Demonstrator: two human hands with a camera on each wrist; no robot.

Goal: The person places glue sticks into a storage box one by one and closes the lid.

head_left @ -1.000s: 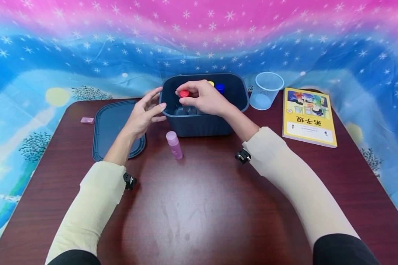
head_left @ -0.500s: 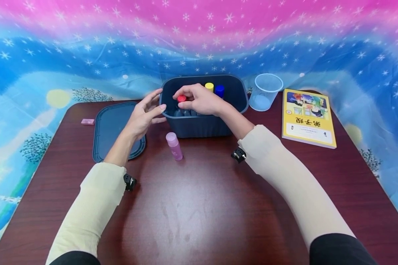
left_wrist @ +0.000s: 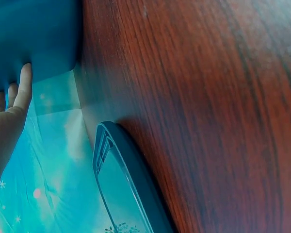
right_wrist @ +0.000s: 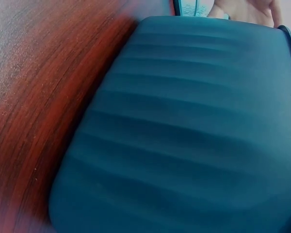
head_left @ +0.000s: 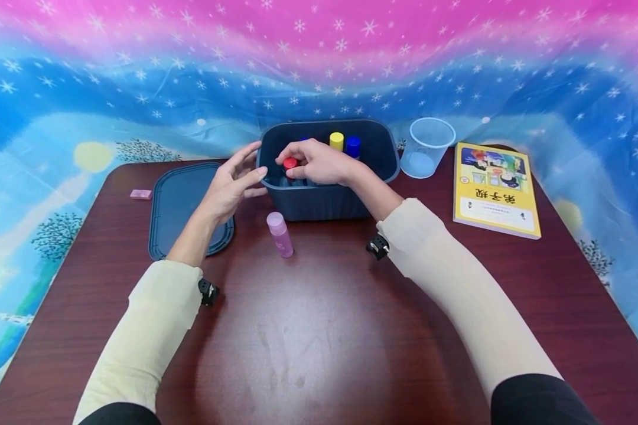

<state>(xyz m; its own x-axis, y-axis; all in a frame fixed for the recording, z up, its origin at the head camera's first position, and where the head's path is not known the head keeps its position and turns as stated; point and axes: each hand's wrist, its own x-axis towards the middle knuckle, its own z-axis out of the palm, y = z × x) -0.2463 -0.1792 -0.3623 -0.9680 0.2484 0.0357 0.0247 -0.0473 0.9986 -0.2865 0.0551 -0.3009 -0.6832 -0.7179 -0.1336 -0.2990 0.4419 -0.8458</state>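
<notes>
**Red-capped item (head_left: 290, 164) pinched by the right hand (head_left: 324, 162) inside the dark bin (head_left: 319, 203)**

The red cap is grasped between the thumb and fingers of the right hand, in the near left part of the bin; the item's lower part is largely hidden. Just beyond the pinching fingers, a blue bit (head_left: 304, 139) is partly covered by the hand. To the right of the grip, a yellow cap (head_left: 337, 140) and a blue cap (head_left: 353, 146) are seen side by side within the bin.

To the left of the grip, the bin's end wall is touched by the left hand (head_left: 228, 184), whose fingers are spread, with nothing clasped. On that side a dark lid (head_left: 178, 200) is laid flat, partly covered by the left forearm, and a small pink block (head_left: 140, 194) is set just beside it.

Nearer the person than the grip, a pink bottle (head_left: 280, 235) is stood on the table (head_left: 308, 319). Right of the bin, a translucent cup (head_left: 427, 147) is placed, and farther right a yellow book (head_left: 497, 190) is laid flat.
</notes>
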